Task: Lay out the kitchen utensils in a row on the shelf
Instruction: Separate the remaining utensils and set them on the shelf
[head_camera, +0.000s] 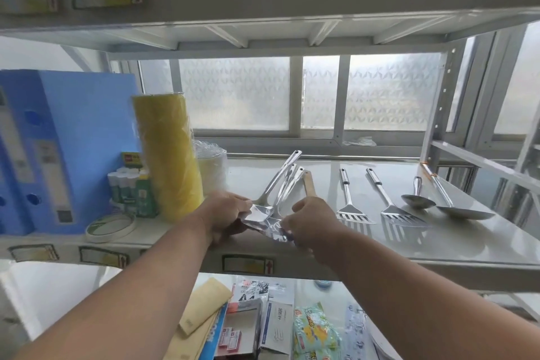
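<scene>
**Utensils bunched at the shelf's front edge**

Utensils (280, 184) lie bunched between both hands, handles pointing away. Left hand (225, 213) grips the blades; right hand (314, 219) pinches them too. Rightward, slotted turners (350, 204) and ladles (455, 202) lie in a row on the shelf (438, 245).

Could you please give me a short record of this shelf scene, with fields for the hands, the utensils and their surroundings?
left hand: grips the heads of the bunched utensils
right hand: pinches the same bunch from the other side
bunch: several metal handles and one wooden handle, fanned away from the person
laid out: two slotted turners, a spoon, a ladle, side by side
shelf: grey
left of bunch: yellow roll, blue binders
</scene>
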A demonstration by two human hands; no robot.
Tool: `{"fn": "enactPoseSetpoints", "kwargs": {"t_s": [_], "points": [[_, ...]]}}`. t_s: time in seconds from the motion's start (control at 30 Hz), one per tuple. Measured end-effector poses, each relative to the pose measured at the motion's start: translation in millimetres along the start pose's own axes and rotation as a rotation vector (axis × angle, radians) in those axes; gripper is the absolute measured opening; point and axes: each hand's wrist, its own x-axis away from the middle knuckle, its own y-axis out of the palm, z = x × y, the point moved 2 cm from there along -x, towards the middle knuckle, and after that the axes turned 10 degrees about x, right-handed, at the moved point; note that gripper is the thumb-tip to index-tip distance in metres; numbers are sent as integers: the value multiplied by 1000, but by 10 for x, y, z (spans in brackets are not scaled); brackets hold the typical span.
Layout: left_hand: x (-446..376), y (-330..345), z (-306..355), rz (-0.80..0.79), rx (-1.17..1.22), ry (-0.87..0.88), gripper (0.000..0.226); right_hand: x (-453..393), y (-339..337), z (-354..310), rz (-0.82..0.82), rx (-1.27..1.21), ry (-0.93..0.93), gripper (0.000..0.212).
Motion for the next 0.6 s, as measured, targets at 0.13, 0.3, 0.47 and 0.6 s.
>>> {"fn": "enactPoseSetpoints", "kwargs": {"t_s": [0.13, 0.3, 0.47, 0.6], "points": [[-13, 59, 17, 37, 9, -41, 20, -102, -38, 46, 9, -140, 33, 24], [-161, 37, -25, 143, 154, -98, 16, -155, -240, 89, 135, -84, 69, 30], [-23, 213, 14, 144, 204, -162, 16, -178, -235, 73, 104, 149, 32, 14], [83, 125, 21, 159, 174, -200, 21, -186, -150, 13, 96, 149, 2, 19]]}}
